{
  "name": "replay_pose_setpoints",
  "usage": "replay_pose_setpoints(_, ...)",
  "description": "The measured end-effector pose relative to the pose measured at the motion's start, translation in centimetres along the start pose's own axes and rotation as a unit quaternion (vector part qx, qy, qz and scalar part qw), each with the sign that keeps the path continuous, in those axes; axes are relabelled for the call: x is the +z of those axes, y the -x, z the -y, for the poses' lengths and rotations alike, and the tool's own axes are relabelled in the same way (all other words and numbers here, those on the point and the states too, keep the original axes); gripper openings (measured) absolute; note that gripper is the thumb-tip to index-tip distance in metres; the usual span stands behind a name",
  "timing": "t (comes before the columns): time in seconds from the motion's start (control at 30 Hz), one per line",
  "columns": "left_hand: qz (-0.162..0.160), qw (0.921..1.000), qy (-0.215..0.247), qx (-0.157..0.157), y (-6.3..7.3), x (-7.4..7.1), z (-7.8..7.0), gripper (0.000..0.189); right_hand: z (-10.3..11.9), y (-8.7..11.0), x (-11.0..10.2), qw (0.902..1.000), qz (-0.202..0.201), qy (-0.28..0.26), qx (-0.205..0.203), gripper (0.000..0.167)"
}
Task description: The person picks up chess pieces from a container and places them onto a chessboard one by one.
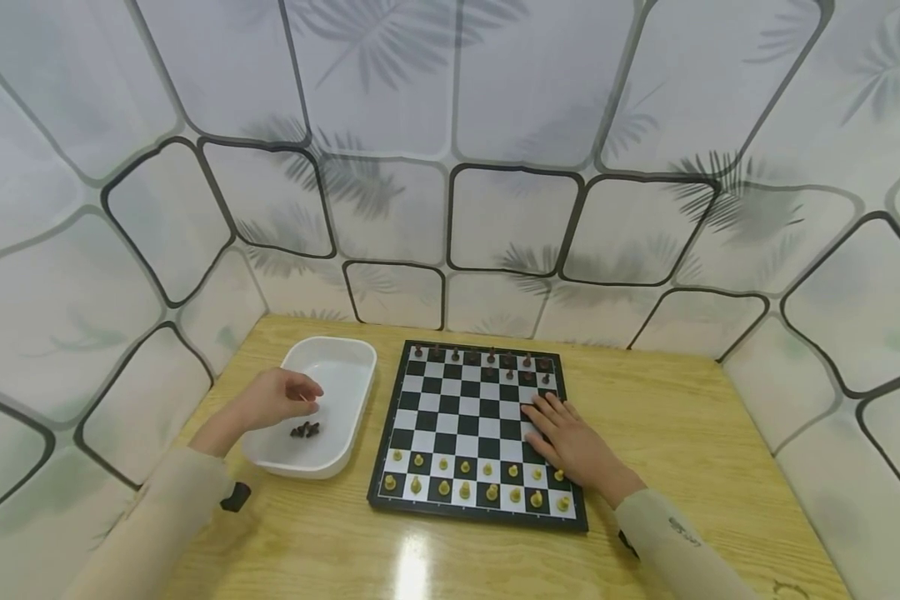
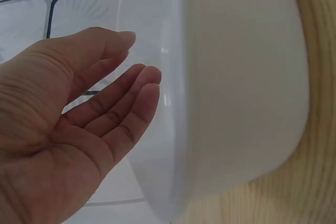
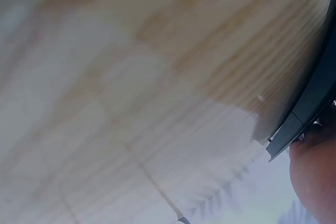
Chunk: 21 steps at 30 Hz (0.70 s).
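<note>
My left hand [image 1: 277, 398] hovers over the white plastic tub [image 1: 358, 421], fingers loosely bent. In the left wrist view a gap separates the thumb from the fingers [image 2: 146, 100], and nothing shows between them. Several dark chess pieces [image 1: 305, 430] lie in a small heap on the tub's floor, below that hand. To the right is a chessboard [image 1: 447, 405] with a black frame. My right hand [image 1: 570, 442] rests on its right side with fingers spread; the right wrist view shows only part of this hand [image 3: 315, 174] by the board's edge [image 3: 304, 111].
Yellow chess pieces [image 1: 464, 490] stand in two rows on the board's near side. Dark pieces [image 1: 491, 356] line its far row, with several more before them at the right. The wooden table [image 1: 667, 417] meets a patterned wall covering [image 1: 513, 221] at back and sides.
</note>
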<state>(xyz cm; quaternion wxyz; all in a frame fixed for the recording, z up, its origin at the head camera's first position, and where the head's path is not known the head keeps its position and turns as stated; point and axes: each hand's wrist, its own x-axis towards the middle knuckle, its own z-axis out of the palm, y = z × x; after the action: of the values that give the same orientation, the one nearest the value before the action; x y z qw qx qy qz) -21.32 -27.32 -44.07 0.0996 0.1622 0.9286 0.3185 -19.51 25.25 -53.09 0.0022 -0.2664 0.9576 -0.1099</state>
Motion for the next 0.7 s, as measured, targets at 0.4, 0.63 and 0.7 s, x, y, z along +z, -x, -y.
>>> replay_pose_setpoints(0.4, 0.058, 0.9979, 0.007, -0.027, 0.8, 1.2, 0.7, 0.033, 0.1, 0.0, -0.1, 1.0, 0.001, 0.002, 0.001, 0.06)
replay_pose_setpoints(0.63, 0.062, 0.9976, -0.017, -0.025, 0.8, 1.8, 0.7, 0.028, 0.2, 0.1, 0.1, 1.0, 0.002, 0.002, 0.004, 0.06)
replay_pose_setpoints(0.7, 0.06, 0.9977, -0.024, -0.022, 0.8, 1.9, 0.8, 0.025, 0.2, 0.1, 0.1, 1.0, 0.002, 0.002, 0.004, 0.06)
